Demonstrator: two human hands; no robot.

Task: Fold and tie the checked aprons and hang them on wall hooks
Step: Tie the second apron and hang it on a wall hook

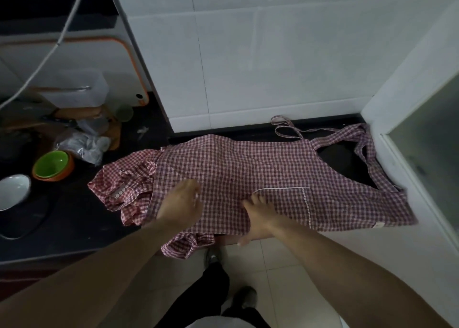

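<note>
Fingers of the right hand [258, 216] lie spread and flat on the checked apron [248, 176], its thumb hanging past the counter [74, 218] edge at six o'clock. Left hand [181, 203], blurred, rests on the cloth toward nine o'clock; whether its fingers curl I cannot tell. Apron lies spread on the dark counter, straps [360, 141] toward two o'clock, a green bowl [51, 165] well apart at nine o'clock.
</note>
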